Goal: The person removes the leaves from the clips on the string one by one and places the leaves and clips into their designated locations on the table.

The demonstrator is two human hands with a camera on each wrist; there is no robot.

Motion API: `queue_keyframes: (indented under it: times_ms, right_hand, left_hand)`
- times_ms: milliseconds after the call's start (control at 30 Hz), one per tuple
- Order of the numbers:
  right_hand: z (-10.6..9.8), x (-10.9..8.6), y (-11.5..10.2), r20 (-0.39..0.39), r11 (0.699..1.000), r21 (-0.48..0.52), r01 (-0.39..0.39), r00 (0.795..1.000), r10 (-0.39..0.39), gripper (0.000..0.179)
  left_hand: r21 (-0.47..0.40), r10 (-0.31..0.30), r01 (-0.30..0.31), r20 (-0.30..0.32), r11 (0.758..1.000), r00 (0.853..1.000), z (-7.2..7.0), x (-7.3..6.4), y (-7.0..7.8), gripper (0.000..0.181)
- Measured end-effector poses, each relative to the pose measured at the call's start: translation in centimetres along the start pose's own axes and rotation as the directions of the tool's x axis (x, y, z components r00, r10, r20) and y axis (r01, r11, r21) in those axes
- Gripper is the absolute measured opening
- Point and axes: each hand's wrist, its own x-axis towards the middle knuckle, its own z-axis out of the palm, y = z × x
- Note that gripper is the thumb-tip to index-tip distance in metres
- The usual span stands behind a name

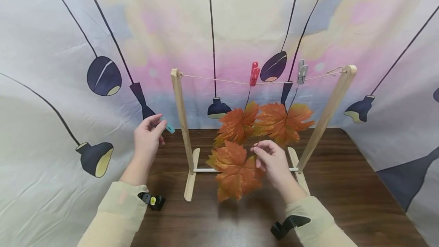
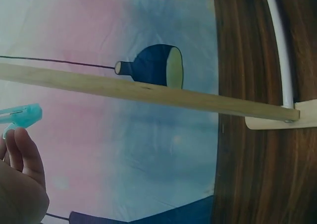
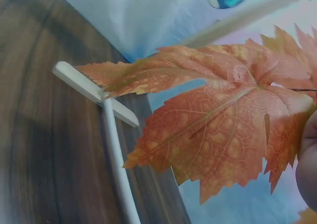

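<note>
My left hand pinches a turquoise clothespin to the left of the wooden frame's left post. In the left wrist view the same clothespin sticks out past the fingertips. With thumb and fingers my right hand holds an orange maple leaf by its thin stem, in front of the frame. That leaf fills much of the right wrist view. Behind it, two more maple leaves hang by their stems from a string, one under a red clothespin, the other under a grey clothespin.
The wooden frame has a left post, a right post and a white lower bar. It stands on a dark wood table. Behind hangs a cloth printed with lamps.
</note>
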Motion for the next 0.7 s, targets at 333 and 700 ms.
queue_keyframes:
  times_ms: [333,700]
  right_hand:
    - [-3.3,-0.1,-0.8,-0.114,0.985,0.16,0.068,0.992,-0.05,0.018]
    - [-5.9,-0.7,-0.7,-0.198,0.968,0.237,0.086,0.98,-0.038,0.017]
  left_hand:
    - [-0.087,-0.12,0.12,0.01,0.989,0.993,-0.7,0.0,-1.7,0.045]
    - [0.012,-0.138,0.137,0.024,0.99,0.99,-0.7,-0.5,-3.4,0.031]
